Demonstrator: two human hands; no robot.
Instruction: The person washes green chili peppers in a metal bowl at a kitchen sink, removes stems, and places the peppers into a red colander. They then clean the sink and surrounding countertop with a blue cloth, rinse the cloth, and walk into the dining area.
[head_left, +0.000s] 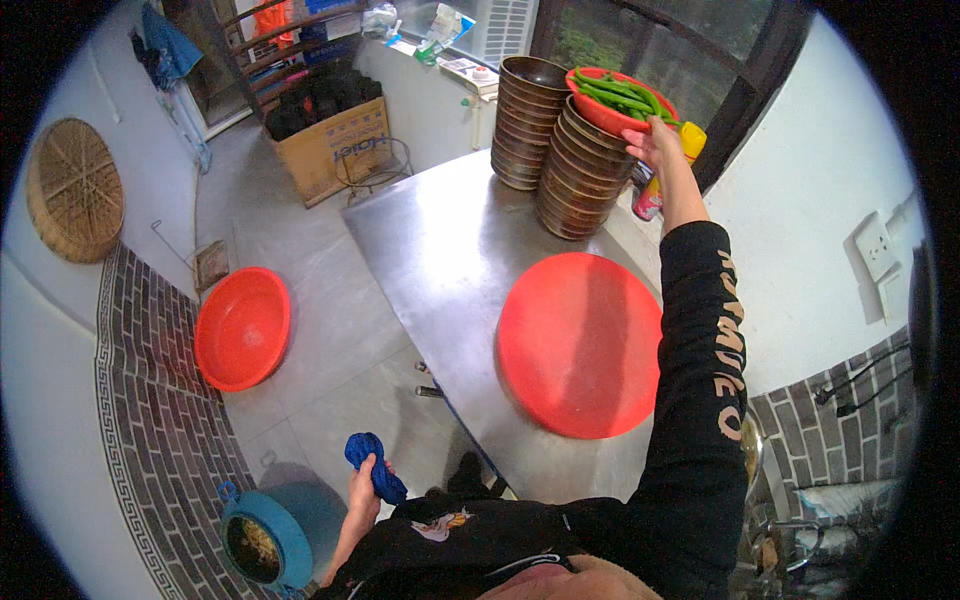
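My right hand reaches out to a red plastic basin of long green peppers, its fingers at the near rim. The basin rests tilted on a stack of brown ribbed buckets. Whether the fingers close on the rim cannot be told. My left hand holds a bunched dark blue cloth low in front of my body, beside the metal table. A large round red board or lid lies on the table, with my right arm's shadow across it.
A second bucket stack and a yellow-capped spray can stand near the window. On the floor are a red basin, a blue bin, a dustpan, a wire stand and a cardboard box of dark items.
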